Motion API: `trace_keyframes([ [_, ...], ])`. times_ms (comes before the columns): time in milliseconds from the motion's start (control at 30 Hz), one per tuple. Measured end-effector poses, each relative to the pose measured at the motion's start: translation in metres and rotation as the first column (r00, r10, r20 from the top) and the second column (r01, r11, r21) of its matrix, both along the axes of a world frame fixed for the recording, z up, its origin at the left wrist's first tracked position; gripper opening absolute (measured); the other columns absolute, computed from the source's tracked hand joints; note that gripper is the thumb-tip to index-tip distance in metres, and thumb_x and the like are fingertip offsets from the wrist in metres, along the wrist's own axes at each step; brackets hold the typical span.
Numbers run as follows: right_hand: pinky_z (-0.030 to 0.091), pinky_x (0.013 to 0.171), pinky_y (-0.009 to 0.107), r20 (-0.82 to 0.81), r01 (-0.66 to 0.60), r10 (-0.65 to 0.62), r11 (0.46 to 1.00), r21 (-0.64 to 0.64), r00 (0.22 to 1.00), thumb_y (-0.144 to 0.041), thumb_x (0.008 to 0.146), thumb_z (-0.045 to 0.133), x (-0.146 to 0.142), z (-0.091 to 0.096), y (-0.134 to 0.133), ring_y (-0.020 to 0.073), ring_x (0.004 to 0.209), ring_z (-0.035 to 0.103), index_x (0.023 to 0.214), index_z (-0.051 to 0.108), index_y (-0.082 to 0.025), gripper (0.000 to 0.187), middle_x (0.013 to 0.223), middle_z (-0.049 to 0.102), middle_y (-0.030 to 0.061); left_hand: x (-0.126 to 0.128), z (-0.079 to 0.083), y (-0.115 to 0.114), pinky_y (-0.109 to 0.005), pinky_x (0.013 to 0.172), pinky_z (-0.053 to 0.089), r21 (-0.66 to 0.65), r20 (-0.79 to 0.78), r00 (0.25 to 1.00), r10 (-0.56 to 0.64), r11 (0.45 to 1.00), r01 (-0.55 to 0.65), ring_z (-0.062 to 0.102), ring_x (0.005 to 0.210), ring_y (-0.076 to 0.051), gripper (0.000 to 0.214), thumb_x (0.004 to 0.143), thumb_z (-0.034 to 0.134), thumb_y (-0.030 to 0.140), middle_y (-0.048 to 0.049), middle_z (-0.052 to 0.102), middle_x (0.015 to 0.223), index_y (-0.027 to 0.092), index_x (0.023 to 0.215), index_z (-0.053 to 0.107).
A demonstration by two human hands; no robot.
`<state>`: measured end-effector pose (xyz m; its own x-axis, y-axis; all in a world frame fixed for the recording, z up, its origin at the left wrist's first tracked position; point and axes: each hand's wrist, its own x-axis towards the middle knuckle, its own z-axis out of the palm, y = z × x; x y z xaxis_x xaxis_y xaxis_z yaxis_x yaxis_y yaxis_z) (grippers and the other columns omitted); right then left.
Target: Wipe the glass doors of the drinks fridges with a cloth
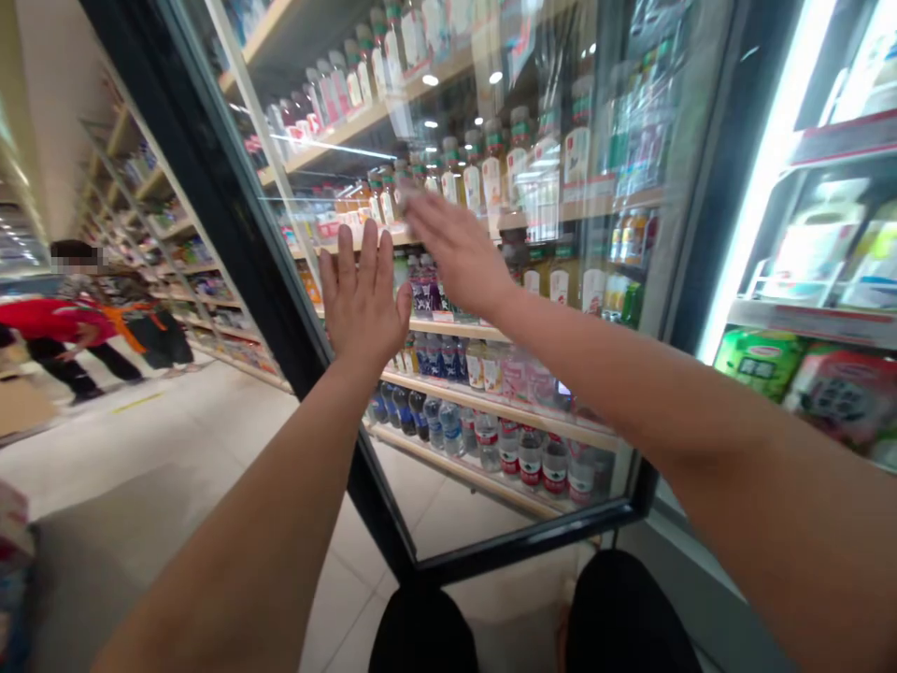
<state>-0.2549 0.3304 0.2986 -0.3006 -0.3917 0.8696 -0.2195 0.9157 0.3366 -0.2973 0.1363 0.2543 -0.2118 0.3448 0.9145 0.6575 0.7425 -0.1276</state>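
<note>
A glass cooler door [525, 544] with a dark frame stands swung out in front of me. My left hand [364, 304] lies flat against the glass near the frame's left side, fingers up and slightly apart. To its right and higher, my right hand [462, 252] is at the glass with fingers stretched toward the upper left. Motion blurs its fingertips, and I see nothing held in it. Through the pane show shelves of bottles, among them red-labelled water bottles [531, 458] at the bottom.
On the right is the lit cooler interior with green packs [761, 360] and pink packs [845, 393]. A person in red [60, 322] bends over at the far left, beside another person. Store shelves [203, 271] line the aisle. My knees [420, 631] are below the door.
</note>
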Motion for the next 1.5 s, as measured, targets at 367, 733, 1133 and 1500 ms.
trace_keyframes([
  [367, 0.015, 0.139, 0.045, -0.039, -0.155, 0.153, 0.986, -0.06, 0.988, -0.018, 0.105, 0.023, -0.005, -0.039, 0.054, 0.0152, 0.163, 0.013, 0.16, 0.041, -0.018, 0.058, 0.168, 0.032, 0.0018, 0.011, 0.003, 0.004, -0.042, 0.133, -0.013, 0.007, 0.041, 0.999, 0.01, 1.0, -0.01, -0.005, 0.162, -0.023, 0.073, 0.104, 0.032, 0.049, -0.0049, 0.01, 0.174, 0.009, 0.166, 0.028],
  [733, 0.023, 0.136, 0.052, -0.142, -0.215, 0.21, 0.977, -0.018, 0.967, -0.016, 0.102, 0.027, -0.006, -0.052, 0.081, 0.0179, 0.162, 0.016, 0.161, 0.039, -0.022, 0.06, 0.165, 0.038, 0.0047, 0.01, 0.003, 0.003, -0.037, 0.131, -0.016, 0.0, 0.023, 1.0, 0.011, 1.0, -0.011, -0.012, 0.159, -0.019, 0.076, 0.104, 0.03, 0.052, -0.0071, 0.01, 0.173, 0.007, 0.164, 0.029],
  [1133, 0.028, 0.135, 0.052, -0.16, -0.266, 0.276, 0.961, 0.081, 0.948, -0.015, 0.103, 0.032, -0.003, -0.081, 0.084, 0.0189, 0.162, 0.019, 0.162, 0.037, -0.021, 0.06, 0.164, 0.038, 0.0074, 0.01, 0.001, 0.004, -0.038, 0.132, -0.014, -0.016, 0.026, 0.996, 0.085, 0.996, -0.085, -0.014, 0.158, -0.015, 0.071, 0.106, 0.028, 0.048, -0.0049, 0.009, 0.174, 0.01, 0.166, 0.027],
  [1500, 0.032, 0.133, 0.05, -0.341, -0.263, 0.219, 0.961, -0.087, 0.914, -0.012, 0.102, 0.032, 0.003, -0.083, 0.087, 0.0178, 0.16, 0.023, 0.164, 0.034, -0.024, 0.063, 0.161, 0.043, 0.007, 0.011, -0.001, 0.003, -0.052, 0.136, 0.0, 0.002, -0.001, 0.998, 0.064, 0.998, -0.064, 0.002, 0.163, -0.025, 0.067, 0.104, 0.043, 0.037, -0.0058, 0.016, 0.173, 0.016, 0.166, 0.031],
])
